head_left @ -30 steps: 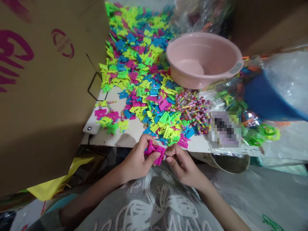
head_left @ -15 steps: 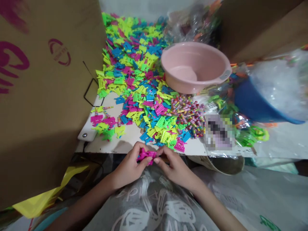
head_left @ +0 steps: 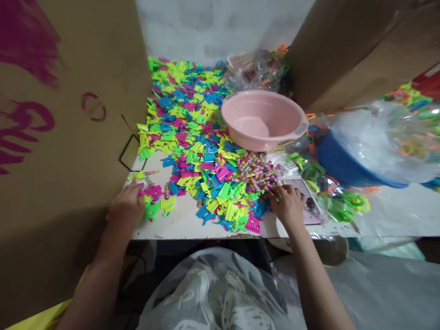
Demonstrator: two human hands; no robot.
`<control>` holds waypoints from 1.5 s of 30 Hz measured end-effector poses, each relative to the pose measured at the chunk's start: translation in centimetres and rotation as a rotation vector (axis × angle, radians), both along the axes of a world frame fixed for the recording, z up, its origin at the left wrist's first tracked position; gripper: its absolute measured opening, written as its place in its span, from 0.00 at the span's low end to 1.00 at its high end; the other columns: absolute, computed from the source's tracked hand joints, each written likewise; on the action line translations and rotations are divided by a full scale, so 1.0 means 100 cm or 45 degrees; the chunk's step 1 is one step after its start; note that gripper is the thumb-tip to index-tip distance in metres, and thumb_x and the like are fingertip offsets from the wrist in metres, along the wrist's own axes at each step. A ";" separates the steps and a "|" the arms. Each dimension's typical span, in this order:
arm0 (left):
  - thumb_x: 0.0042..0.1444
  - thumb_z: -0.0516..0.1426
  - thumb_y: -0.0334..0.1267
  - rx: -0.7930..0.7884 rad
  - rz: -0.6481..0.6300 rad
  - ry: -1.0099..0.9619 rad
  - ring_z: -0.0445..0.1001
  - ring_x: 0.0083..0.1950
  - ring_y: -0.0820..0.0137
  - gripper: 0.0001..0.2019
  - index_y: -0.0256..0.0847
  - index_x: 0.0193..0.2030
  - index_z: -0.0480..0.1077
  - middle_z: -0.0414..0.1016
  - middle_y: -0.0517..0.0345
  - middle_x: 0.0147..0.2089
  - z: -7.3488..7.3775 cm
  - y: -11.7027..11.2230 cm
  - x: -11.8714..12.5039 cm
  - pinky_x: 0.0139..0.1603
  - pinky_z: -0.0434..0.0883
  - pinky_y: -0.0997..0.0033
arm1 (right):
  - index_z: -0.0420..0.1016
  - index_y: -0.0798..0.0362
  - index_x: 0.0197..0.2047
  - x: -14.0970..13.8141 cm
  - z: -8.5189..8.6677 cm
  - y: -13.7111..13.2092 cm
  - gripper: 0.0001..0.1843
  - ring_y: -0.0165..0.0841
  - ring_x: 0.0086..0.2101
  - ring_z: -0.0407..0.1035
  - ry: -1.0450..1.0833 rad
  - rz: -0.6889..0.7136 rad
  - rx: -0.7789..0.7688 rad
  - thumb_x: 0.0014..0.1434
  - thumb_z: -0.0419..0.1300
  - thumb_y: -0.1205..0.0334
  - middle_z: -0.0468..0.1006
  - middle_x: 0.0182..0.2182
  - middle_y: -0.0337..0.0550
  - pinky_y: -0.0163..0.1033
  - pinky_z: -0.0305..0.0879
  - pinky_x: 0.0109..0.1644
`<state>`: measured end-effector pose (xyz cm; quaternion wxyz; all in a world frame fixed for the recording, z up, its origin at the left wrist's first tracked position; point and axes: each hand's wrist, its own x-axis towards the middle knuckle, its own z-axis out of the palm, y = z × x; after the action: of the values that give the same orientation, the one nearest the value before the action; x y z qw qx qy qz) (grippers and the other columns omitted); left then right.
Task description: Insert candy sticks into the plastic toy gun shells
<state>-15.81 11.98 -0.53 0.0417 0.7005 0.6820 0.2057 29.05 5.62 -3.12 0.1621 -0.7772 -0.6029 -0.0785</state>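
Note:
My left hand [head_left: 128, 204] is blurred by motion at the left of the table, its fingertips against a small group of plastic pieces, among them a magenta comb-like piece [head_left: 153, 191]; whether it grips one cannot be told. My right hand [head_left: 289, 205] reaches into a pile of small, pink, multicoloured sticks [head_left: 256, 172]. Its fingers are bent and close together, with the tips partly hidden at the pile's edge. Between the hands spreads a big heap of comb-like plastic pieces [head_left: 206, 158] in yellow, green, blue and magenta.
A pink basin [head_left: 264, 119] stands behind the stick pile. Beside my right hand lies a phone-like flat object [head_left: 304, 201]. A blue tub [head_left: 347, 160] with clear plastic bags is at the right. Cardboard boxes [head_left: 79, 151] flank the table; a grey plastic-covered bundle [head_left: 213, 293] sits below its edge.
My hands were together at the table's front edge around a magenta piece. They have parted: the left to the small group at the left, the right to the stick pile. The view has shifted.

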 end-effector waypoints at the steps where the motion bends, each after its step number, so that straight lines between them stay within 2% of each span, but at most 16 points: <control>1: 0.61 0.50 0.36 -0.029 -0.032 0.055 0.66 0.65 0.47 0.17 0.39 0.54 0.70 0.73 0.47 0.59 -0.005 0.001 0.003 0.63 0.63 0.46 | 0.79 0.54 0.42 -0.001 -0.002 0.004 0.11 0.47 0.41 0.65 -0.021 0.013 -0.008 0.62 0.59 0.58 0.75 0.42 0.54 0.45 0.52 0.41; 4: 0.58 0.51 0.38 -0.059 -0.011 0.151 0.64 0.66 0.40 0.20 0.33 0.54 0.72 0.69 0.34 0.63 -0.014 0.000 0.015 0.64 0.59 0.36 | 0.78 0.54 0.39 0.001 -0.005 0.007 0.10 0.47 0.41 0.66 -0.008 0.054 0.055 0.61 0.59 0.58 0.76 0.41 0.54 0.46 0.53 0.41; 6: 0.59 0.50 0.38 -0.050 -0.040 0.101 0.63 0.67 0.42 0.21 0.33 0.55 0.72 0.70 0.34 0.63 -0.015 -0.003 0.028 0.66 0.57 0.37 | 0.75 0.54 0.37 0.003 -0.006 0.004 0.11 0.47 0.39 0.67 0.102 0.062 0.155 0.61 0.58 0.55 0.76 0.37 0.53 0.47 0.55 0.40; 11: 0.62 0.51 0.40 -0.173 -0.044 -0.185 0.63 0.67 0.50 0.22 0.36 0.61 0.67 0.69 0.38 0.65 -0.023 0.005 0.068 0.67 0.58 0.47 | 0.67 0.51 0.37 -0.010 -0.005 -0.013 0.18 0.39 0.30 0.69 0.845 0.041 0.365 0.58 0.61 0.44 0.74 0.31 0.46 0.42 0.63 0.33; 16: 0.55 0.59 0.35 -0.239 0.073 -0.322 0.66 0.63 0.45 0.25 0.36 0.60 0.68 0.74 0.36 0.59 -0.031 0.036 0.079 0.64 0.60 0.45 | 0.67 0.48 0.50 -0.052 -0.004 -0.037 0.21 0.39 0.37 0.75 1.425 0.295 0.177 0.60 0.63 0.45 0.77 0.35 0.45 0.44 0.71 0.41; 18: 0.51 0.62 0.33 -0.257 0.073 -0.425 0.69 0.60 0.47 0.27 0.36 0.60 0.68 0.76 0.39 0.55 -0.027 0.045 0.075 0.62 0.63 0.49 | 0.69 0.48 0.47 -0.065 -0.003 -0.045 0.19 0.40 0.38 0.76 1.549 0.341 0.087 0.61 0.62 0.44 0.78 0.35 0.45 0.44 0.72 0.43; 21: 0.52 0.62 0.34 -0.319 0.045 -0.636 0.76 0.48 0.55 0.27 0.34 0.60 0.68 0.78 0.45 0.46 -0.016 0.047 0.067 0.50 0.71 0.59 | 0.68 0.48 0.42 -0.078 -0.001 -0.050 0.18 0.39 0.36 0.75 1.714 0.383 0.017 0.61 0.62 0.43 0.79 0.34 0.44 0.41 0.73 0.40; 23: 0.55 0.60 0.37 -0.355 0.017 -0.764 0.77 0.41 0.61 0.27 0.34 0.62 0.66 0.78 0.50 0.40 -0.006 0.039 0.065 0.43 0.73 0.64 | 0.68 0.48 0.43 -0.084 0.001 -0.051 0.17 0.37 0.36 0.74 1.751 0.408 -0.001 0.62 0.60 0.43 0.78 0.35 0.43 0.39 0.72 0.40; 25: 0.56 0.60 0.40 -0.393 -0.029 -0.971 0.77 0.41 0.65 0.27 0.38 0.63 0.65 0.77 0.52 0.42 0.005 0.024 0.070 0.40 0.73 0.69 | 0.69 0.47 0.46 -0.091 0.006 -0.052 0.18 0.37 0.42 0.72 1.688 0.401 -0.014 0.64 0.58 0.42 0.77 0.40 0.44 0.39 0.71 0.45; 28: 0.47 0.68 0.40 -0.601 -0.018 -1.663 0.76 0.42 0.70 0.24 0.42 0.52 0.73 0.77 0.55 0.46 0.015 -0.009 0.093 0.40 0.73 0.74 | 0.68 0.47 0.52 -0.108 0.014 -0.054 0.18 0.38 0.52 0.68 1.559 0.451 -0.092 0.68 0.53 0.44 0.75 0.47 0.45 0.40 0.67 0.52; 30: 0.39 0.72 0.39 -0.747 0.099 -2.112 0.76 0.40 0.72 0.23 0.42 0.44 0.74 0.78 0.59 0.42 0.017 -0.032 0.115 0.40 0.73 0.75 | 0.68 0.47 0.53 -0.122 0.018 -0.053 0.18 0.37 0.48 0.69 1.551 0.573 -0.165 0.69 0.51 0.45 0.75 0.44 0.45 0.40 0.67 0.50; 32: 0.38 0.73 0.40 -0.808 0.155 -2.352 0.76 0.40 0.72 0.21 0.42 0.39 0.74 0.78 0.61 0.40 0.015 -0.053 0.138 0.42 0.74 0.74 | 0.68 0.48 0.50 -0.134 0.019 -0.051 0.17 0.35 0.40 0.70 1.590 0.664 -0.200 0.70 0.50 0.46 0.75 0.38 0.43 0.39 0.68 0.44; 35: 0.42 0.72 0.41 -0.859 0.114 -2.389 0.77 0.44 0.70 0.19 0.41 0.40 0.74 0.79 0.59 0.42 0.011 -0.073 0.160 0.47 0.73 0.71 | 0.68 0.49 0.44 -0.140 0.014 -0.045 0.17 0.34 0.34 0.68 1.640 0.614 -0.135 0.69 0.50 0.44 0.73 0.33 0.40 0.37 0.65 0.39; 38: 0.43 0.72 0.40 -0.874 0.017 -2.239 0.77 0.48 0.65 0.23 0.40 0.45 0.73 0.80 0.54 0.46 0.011 -0.081 0.166 0.52 0.71 0.67 | 0.69 0.49 0.43 -0.132 0.011 -0.043 0.18 0.35 0.37 0.68 1.647 0.515 -0.062 0.68 0.53 0.42 0.73 0.35 0.41 0.38 0.65 0.42; 42: 0.37 0.74 0.36 -0.959 0.000 -2.126 0.76 0.41 0.68 0.33 0.43 0.52 0.69 0.78 0.60 0.40 0.022 -0.081 0.161 0.43 0.72 0.70 | 0.70 0.47 0.46 -0.121 0.016 -0.049 0.17 0.37 0.41 0.68 1.705 0.502 -0.029 0.66 0.55 0.43 0.74 0.39 0.43 0.40 0.66 0.46; 45: 0.37 0.74 0.38 -1.069 -0.022 -2.104 0.75 0.38 0.70 0.30 0.42 0.49 0.71 0.77 0.61 0.38 0.033 -0.080 0.160 0.39 0.71 0.71 | 0.69 0.47 0.47 -0.119 0.023 -0.058 0.14 0.35 0.38 0.68 1.800 0.586 -0.033 0.67 0.56 0.46 0.72 0.37 0.41 0.38 0.66 0.43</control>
<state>0.16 3.99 2.76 0.7665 0.2640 0.4491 0.3755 17.15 -0.23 -0.86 0.5145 -0.4983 -0.5034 0.4834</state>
